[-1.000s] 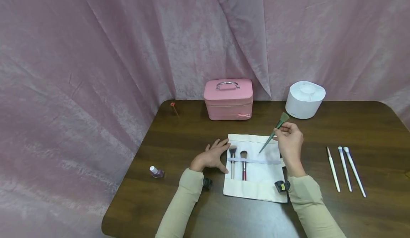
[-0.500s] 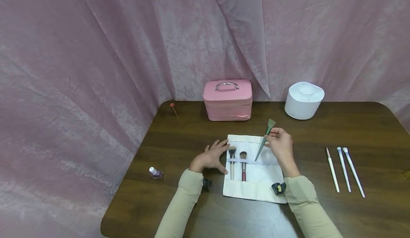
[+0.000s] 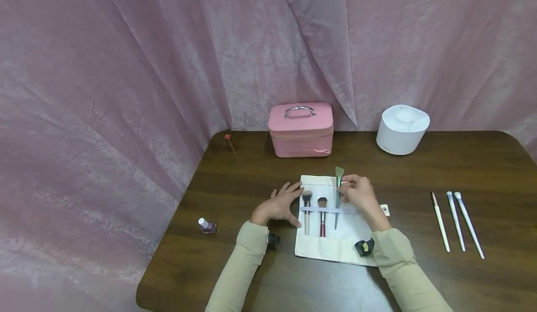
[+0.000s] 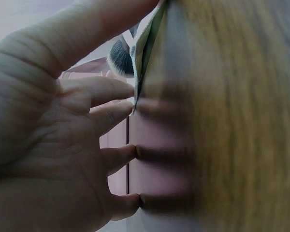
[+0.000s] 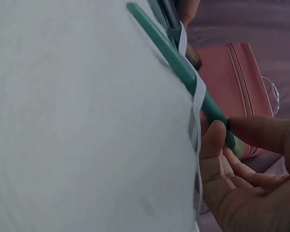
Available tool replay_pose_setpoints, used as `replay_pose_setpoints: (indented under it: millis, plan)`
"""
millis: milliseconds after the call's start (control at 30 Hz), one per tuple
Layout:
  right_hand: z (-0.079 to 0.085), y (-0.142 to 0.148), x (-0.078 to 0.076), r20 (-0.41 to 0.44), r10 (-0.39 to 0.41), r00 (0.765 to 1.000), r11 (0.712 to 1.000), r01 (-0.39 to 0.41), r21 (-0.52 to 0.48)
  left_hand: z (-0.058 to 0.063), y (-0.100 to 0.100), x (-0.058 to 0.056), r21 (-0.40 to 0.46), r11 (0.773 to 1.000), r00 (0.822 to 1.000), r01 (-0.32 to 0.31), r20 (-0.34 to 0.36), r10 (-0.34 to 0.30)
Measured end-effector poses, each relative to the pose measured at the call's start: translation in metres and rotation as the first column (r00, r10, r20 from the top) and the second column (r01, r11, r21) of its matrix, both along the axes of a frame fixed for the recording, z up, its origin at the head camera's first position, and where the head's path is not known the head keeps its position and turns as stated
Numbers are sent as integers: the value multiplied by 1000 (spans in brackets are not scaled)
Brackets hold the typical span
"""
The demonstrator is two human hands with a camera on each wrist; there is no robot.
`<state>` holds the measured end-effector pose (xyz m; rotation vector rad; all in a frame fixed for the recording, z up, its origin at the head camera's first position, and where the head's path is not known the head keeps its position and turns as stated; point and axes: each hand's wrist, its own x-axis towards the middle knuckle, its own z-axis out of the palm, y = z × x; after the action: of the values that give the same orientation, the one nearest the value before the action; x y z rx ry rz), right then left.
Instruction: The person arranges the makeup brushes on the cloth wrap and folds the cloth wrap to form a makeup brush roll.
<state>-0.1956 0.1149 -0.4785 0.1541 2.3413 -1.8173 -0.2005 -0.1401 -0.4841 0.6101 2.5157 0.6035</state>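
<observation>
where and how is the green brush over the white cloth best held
I'd pinch the slim green brush with flared bristles high on its handle, just below the bristles, coming from its right. That end is free of the pale fabric band, which crosses the handle lower down, and the dark-bristled, red-handled brush lies close on its left.

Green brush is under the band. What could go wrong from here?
1. The green brush might miss the bottom pocket: its handle end sits short of the opening.
2. Pushing it further may tug the elastic band and shift the red-handled brush beside it.
3. The white roll could skew, since the left hand is only at its left edge.
</observation>
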Motion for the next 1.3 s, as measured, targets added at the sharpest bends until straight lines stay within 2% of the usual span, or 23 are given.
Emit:
replay_pose_setpoints:
  millis: [200, 600, 967, 1133, 1300]
  plan:
    - [1, -2, 1, 35, 40, 999, 998, -41, 38, 3, 0, 0, -4, 1000, 1000, 5, -6, -5]
    - [1, -6, 1, 76, 35, 996, 996, -41, 79, -1, 0, -1, 10, 1000, 1000, 7, 6, -7]
    - [1, -6, 3, 126, 9, 992, 993, -24, 120, 2, 1, -1, 20, 1000, 1000, -7, 17, 7]
    - [0, -5, 3, 117, 21, 993, 991, -36, 125, 3, 1, -1, 25, 1000, 1000, -11, 22, 11]
    - [0, -4, 3, 109, 29, 994, 981, -49, 188, 3, 1, -1, 24, 1000, 1000, -9, 20, 9]
